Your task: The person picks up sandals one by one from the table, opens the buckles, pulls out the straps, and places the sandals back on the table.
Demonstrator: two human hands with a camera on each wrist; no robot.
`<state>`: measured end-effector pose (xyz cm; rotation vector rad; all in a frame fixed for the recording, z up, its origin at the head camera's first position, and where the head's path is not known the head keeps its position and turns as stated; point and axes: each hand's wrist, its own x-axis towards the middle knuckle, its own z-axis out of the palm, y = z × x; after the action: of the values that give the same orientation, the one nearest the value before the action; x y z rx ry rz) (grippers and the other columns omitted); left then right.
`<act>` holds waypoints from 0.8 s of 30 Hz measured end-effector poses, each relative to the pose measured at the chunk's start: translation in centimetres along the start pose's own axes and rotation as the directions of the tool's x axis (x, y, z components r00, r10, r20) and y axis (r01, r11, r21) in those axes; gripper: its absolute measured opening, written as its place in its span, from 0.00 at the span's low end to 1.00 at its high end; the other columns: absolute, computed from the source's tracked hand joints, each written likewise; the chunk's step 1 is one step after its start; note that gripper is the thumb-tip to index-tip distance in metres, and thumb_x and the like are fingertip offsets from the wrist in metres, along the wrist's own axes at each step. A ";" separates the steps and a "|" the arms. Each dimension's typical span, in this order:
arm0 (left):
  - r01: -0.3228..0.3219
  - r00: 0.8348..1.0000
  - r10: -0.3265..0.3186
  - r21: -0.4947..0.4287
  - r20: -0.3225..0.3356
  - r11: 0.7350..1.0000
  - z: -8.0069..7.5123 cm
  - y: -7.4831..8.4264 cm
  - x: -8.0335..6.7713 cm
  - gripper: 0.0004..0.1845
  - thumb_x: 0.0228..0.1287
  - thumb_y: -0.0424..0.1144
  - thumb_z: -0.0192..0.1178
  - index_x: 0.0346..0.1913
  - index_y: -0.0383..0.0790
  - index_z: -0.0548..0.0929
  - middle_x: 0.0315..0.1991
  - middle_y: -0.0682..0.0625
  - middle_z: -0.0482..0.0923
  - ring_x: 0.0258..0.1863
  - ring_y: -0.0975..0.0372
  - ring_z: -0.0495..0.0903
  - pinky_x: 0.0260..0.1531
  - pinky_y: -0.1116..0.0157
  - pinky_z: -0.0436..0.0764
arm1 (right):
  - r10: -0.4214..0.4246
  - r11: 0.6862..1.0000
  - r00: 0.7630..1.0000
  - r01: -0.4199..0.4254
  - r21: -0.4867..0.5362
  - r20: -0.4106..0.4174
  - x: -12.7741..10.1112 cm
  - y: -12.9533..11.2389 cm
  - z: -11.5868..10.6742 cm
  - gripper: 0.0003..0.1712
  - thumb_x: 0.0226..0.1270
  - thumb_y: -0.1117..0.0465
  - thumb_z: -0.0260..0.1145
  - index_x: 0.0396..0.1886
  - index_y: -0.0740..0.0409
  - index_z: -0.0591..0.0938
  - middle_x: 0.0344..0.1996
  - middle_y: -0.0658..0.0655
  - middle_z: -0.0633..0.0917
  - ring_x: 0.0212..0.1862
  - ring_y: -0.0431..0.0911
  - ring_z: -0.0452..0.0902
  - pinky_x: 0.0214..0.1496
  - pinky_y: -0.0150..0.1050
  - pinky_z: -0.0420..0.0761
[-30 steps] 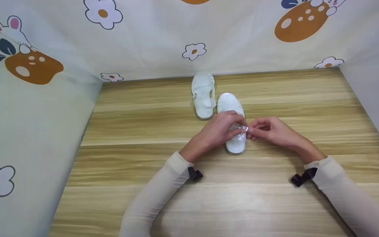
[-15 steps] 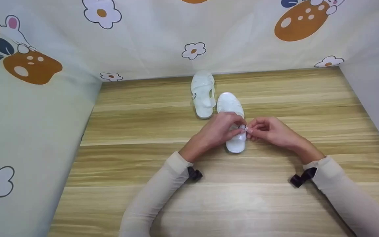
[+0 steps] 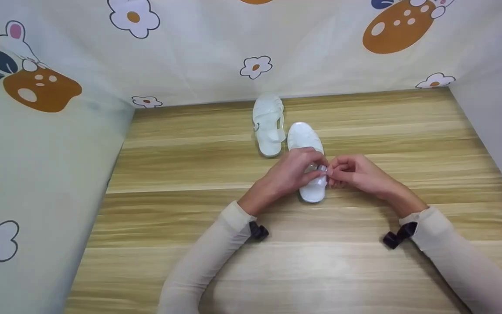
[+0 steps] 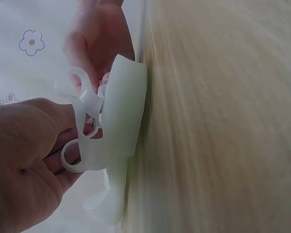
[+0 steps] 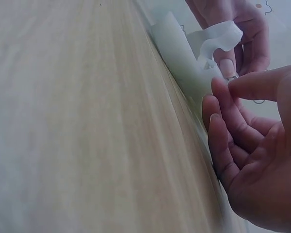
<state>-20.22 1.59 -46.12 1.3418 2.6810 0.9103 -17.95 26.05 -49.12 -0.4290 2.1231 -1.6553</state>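
Both hands meet over the near sandal (image 3: 305, 144): left hand (image 3: 288, 172) and right hand (image 3: 355, 172) pinch its strap (image 3: 320, 169) with curled fingers. Second sandal (image 3: 269, 124) lies just beyond-left; bare worktop (image 3: 408, 131) surrounds them.

A second white sandal (image 3: 269, 126) lies on the wooden table (image 3: 181, 165) near the back edge, its sole flat on the surface and its length running toward the rear. Pale cloth (image 3: 198, 48) printed with white flowers and orange shapes hangs behind the table and along its left side. A plain grey panel (image 3: 495, 117) closes the right side.
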 end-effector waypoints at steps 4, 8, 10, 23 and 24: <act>-0.009 1.000 0.009 0.021 0.000 1.000 -0.1 0.1 0.0 0.09 0.75 0.39 0.71 0.53 0.44 0.91 0.49 0.52 0.91 0.53 0.62 0.87 0.58 0.65 0.84 | 0.015 1.000 1.000 -0.015 -0.023 -0.009 0.0 -0.2 0.1 0.11 0.79 0.64 0.67 0.47 0.71 0.83 0.32 0.54 0.90 0.37 0.43 0.88 0.43 0.34 0.88; -0.014 1.000 0.014 0.037 -0.002 0.999 -0.1 0.2 -0.1 0.09 0.75 0.39 0.70 0.53 0.44 0.91 0.49 0.51 0.91 0.53 0.62 0.87 0.57 0.64 0.85 | 0.017 1.000 1.000 -0.018 -0.023 -0.016 0.1 -0.2 0.1 0.12 0.79 0.62 0.68 0.48 0.71 0.83 0.33 0.54 0.91 0.38 0.43 0.89 0.44 0.35 0.89; -0.010 1.000 0.010 0.033 -0.005 0.999 -0.1 0.2 0.0 0.08 0.75 0.39 0.71 0.52 0.43 0.91 0.48 0.51 0.91 0.52 0.62 0.87 0.57 0.64 0.85 | 0.019 1.000 1.000 -0.019 0.000 -0.019 0.1 -0.1 0.1 0.12 0.79 0.63 0.68 0.48 0.71 0.83 0.34 0.56 0.91 0.39 0.44 0.89 0.46 0.36 0.90; 0.043 0.999 -0.043 -0.009 -0.021 0.999 0.2 0.1 0.0 0.06 0.72 0.38 0.73 0.48 0.42 0.91 0.46 0.51 0.92 0.50 0.62 0.89 0.55 0.66 0.85 | 0.049 0.998 0.998 -0.048 0.030 -0.035 0.0 0.0 -0.4 0.19 0.81 0.57 0.68 0.56 0.70 0.81 0.40 0.59 0.90 0.38 0.46 0.88 0.41 0.40 0.91; 0.048 0.999 -0.048 -0.008 -0.022 0.999 0.2 0.1 0.0 0.06 0.72 0.38 0.73 0.48 0.42 0.91 0.46 0.51 0.92 0.50 0.62 0.89 0.55 0.67 0.85 | 0.050 0.998 0.998 -0.049 0.026 -0.037 0.0 0.0 -0.3 0.18 0.80 0.58 0.68 0.56 0.70 0.81 0.40 0.58 0.90 0.37 0.45 0.88 0.41 0.39 0.91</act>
<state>-20.09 1.74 -46.21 1.2674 2.7105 0.9356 -18.13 26.30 -49.00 -0.3378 2.1194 -1.6732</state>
